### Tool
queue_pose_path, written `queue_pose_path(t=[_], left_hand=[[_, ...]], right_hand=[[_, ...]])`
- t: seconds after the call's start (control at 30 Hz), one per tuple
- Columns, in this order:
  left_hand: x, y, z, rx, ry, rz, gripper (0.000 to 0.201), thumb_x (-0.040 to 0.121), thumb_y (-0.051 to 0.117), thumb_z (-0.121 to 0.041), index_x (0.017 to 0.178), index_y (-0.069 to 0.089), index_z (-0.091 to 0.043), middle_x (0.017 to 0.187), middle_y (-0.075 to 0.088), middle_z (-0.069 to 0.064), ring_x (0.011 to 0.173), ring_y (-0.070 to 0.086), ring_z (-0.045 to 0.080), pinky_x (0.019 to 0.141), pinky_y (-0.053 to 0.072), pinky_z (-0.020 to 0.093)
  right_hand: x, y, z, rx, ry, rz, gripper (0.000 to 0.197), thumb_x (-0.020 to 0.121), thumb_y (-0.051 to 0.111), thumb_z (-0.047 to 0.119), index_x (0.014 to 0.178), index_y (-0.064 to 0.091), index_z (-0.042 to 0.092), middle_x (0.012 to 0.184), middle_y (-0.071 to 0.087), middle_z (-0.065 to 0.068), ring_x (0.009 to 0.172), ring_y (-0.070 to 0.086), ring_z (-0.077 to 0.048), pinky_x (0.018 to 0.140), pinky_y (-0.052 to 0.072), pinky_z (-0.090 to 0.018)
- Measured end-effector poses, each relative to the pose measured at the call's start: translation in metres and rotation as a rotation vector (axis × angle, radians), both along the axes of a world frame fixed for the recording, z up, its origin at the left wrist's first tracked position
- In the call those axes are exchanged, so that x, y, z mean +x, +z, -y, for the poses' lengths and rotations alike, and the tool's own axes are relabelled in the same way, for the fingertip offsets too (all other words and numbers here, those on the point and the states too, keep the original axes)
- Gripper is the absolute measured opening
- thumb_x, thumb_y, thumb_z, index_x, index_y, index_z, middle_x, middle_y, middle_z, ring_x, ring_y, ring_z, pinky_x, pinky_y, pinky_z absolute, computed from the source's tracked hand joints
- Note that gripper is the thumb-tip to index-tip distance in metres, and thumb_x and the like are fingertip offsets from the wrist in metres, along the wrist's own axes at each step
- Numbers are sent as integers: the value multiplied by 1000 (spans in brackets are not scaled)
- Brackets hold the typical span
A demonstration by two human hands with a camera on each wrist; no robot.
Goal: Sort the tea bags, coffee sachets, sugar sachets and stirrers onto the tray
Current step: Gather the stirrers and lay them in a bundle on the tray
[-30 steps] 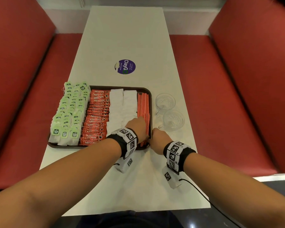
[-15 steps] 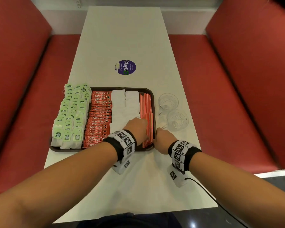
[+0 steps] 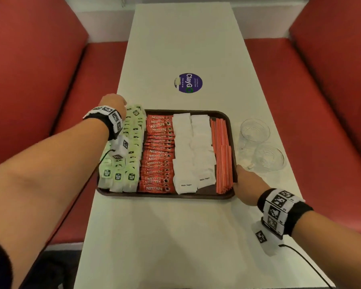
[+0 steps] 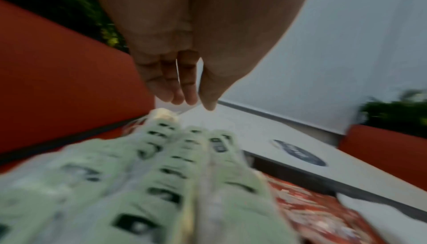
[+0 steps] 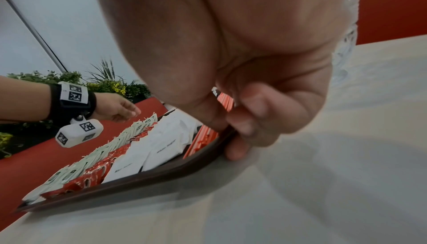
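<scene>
While right hand (image 3: 246,188) grips tray (image 3: 167,196) edge, fingers curled round rim, your left hand (image 3: 115,103) has left stirrers (image 3: 222,155), fingers straight, together, over tea bags' (image 3: 131,142) far end; sorting looks complete.

Two glass cups (image 3: 261,147) stand just right of the tray (image 3: 167,196), crowding the tabletop (image 3: 175,236) beside my right hand (image 3: 247,187). Near me, and beyond the tray, the tabletop lies bare. On my left, the tea bags (image 3: 131,142) overhang the tabletop's edge.
</scene>
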State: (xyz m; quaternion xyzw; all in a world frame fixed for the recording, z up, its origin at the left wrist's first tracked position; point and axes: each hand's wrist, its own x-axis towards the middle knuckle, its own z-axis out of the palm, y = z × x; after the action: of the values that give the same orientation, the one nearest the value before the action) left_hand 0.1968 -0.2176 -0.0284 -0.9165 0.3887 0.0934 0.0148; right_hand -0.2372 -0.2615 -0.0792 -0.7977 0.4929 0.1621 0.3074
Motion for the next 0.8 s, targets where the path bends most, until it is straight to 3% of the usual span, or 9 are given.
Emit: queue_pose_path(t=[0.17,0.3,0.47,0.57,0.67,0.8], left_hand=[[42,-25,-11,108,31,52,26,95,54,-10,115,70,-8,117,67,15,109,62,37,97,51,43],[52,-42,-9,-27,80,-21,30,95,57,-9,120,72,-16,126,66,9,116,60,33,103,48,37],[56,-51,-10,-184,152,-126,19,93,64,-14,102,78,-21,112,72,5,100,66,26,93,53,32],[56,-50,-9,-185,140,-137,18,94,62,-17,105,76,-21,112,71,4,101,65,26,91,53,33],[51,-46,-4,-223,65,-128,25,96,55,-20,114,72,-24,120,68,8,106,64,29,94,53,37],[29,-41,15,-209,-158,-142,27,98,52,-32,119,69,-28,125,66,4,114,60,27,97,50,38]], right_hand=[[-1,-6,1,1,19,1,30,100,47,15,129,41,11,95,62,-4,82,61,-22,69,44,-27],[0,-6,2,0,25,0,33,100,47,15,132,40,12,96,62,-2,83,62,-20,69,44,-26],[2,-3,0,4,29,-27,36,100,47,13,135,37,10,97,63,-4,86,63,-22,75,48,-30],[4,-2,-1,6,14,-23,35,100,47,10,134,38,7,94,62,-5,84,62,-24,73,47,-31],[4,0,-3,8,8,-21,38,100,46,10,136,36,7,96,63,-7,85,62,-25,75,48,-31],[5,1,-4,2,0,-20,37,100,47,10,135,37,7,102,65,-10,89,64,-27,80,52,-34]])
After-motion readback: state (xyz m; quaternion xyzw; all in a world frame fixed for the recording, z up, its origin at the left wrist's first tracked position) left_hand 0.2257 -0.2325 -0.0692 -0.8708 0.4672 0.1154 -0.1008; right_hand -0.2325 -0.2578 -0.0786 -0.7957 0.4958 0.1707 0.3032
